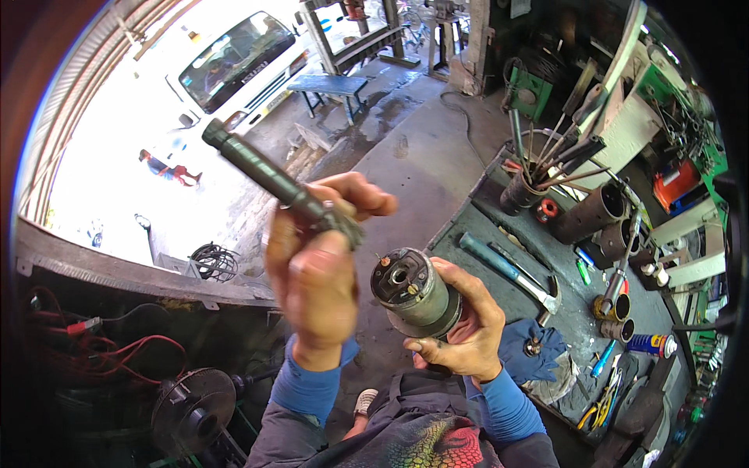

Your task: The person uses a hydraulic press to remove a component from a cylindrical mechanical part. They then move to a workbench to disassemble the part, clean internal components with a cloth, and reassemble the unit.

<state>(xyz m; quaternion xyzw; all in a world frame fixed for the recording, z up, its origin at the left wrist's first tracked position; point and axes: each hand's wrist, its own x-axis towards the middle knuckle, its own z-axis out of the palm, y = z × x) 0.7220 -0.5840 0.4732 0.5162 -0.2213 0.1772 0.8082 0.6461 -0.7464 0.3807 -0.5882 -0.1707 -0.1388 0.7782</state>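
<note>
My left hand (pixel 316 269) is raised in front of me, slightly blurred, and closed around a dark metal shaft (pixel 261 170). The shaft tilts up to the left, with a stepped collar at its far end; its lower end is partly covered by my fingers. To its right, my right hand (pixel 474 316) grips a worn cylindrical metal housing (pixel 417 292) from its right side. The housing's round end face points up toward me and has a central hole and small brassy terminals. Shaft and housing are apart.
On the right, a workbench (pixel 488 226) carries a blue-handled hammer (pixel 503 269), a can of rods (pixel 521 193), blue cloth (pixel 530 351), a spray can (pixel 652 345) and pliers (pixel 601 405). Red cables (pixel 133 351) hang at left. Beyond are a blue bench (pixel 328 84), a truck (pixel 242 66) and a person (pixel 170 169).
</note>
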